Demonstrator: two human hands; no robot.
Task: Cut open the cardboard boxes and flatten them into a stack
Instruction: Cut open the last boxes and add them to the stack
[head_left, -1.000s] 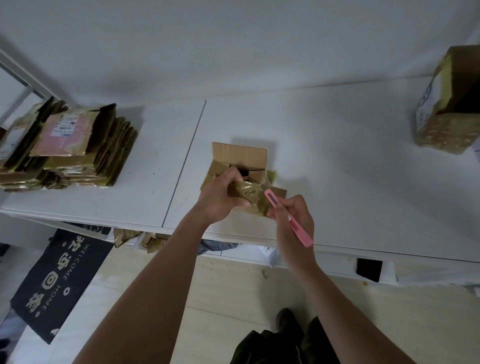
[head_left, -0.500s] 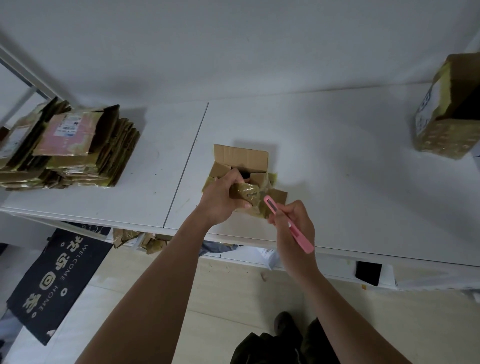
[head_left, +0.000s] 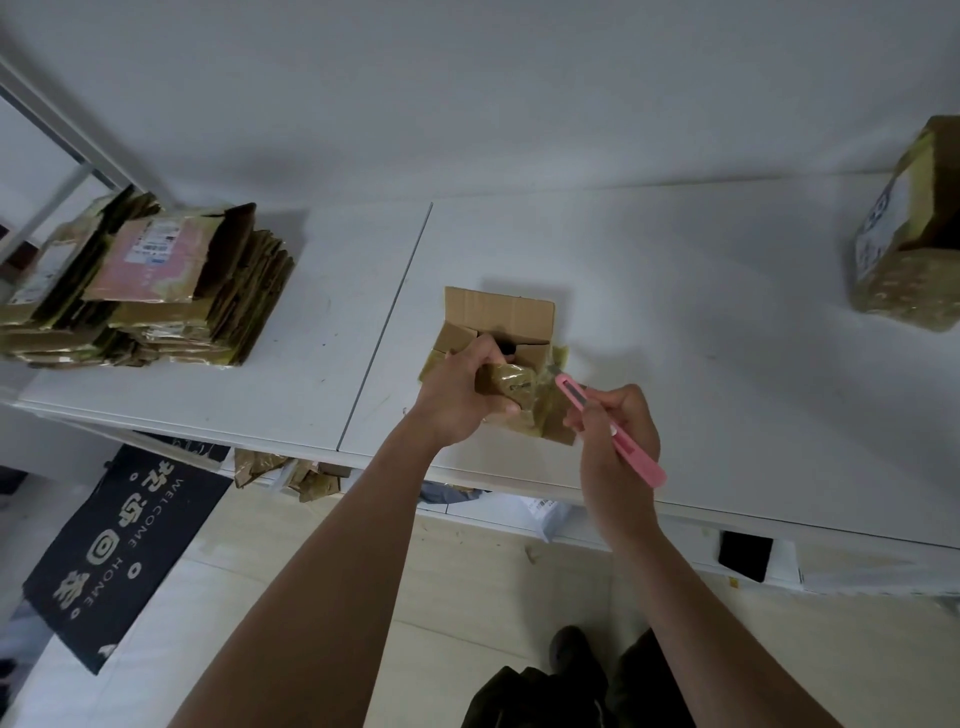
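Note:
A small cardboard box (head_left: 498, 314) stands near the front edge of the white table (head_left: 675, 312), its far flap raised and its near side covered in shiny tape. My left hand (head_left: 462, 395) grips the box's taped near flap. My right hand (head_left: 618, 431) holds a pink box cutter (head_left: 608, 428), whose blade tip touches the tape at the box's right near corner. A stack of flattened boxes (head_left: 156, 291) lies at the table's left end. Another taped box (head_left: 914, 234) stands upright at the far right.
A seam runs between two table tops left of the box. Cardboard scraps (head_left: 291, 470) lie under the table edge. A dark welcome mat (head_left: 119, 551) lies on the floor at the left, and a black object (head_left: 745, 556) at the right.
The cutter's tip has slid slightly away along the taped corner of the box. My left hand keeps its grip on the flap.

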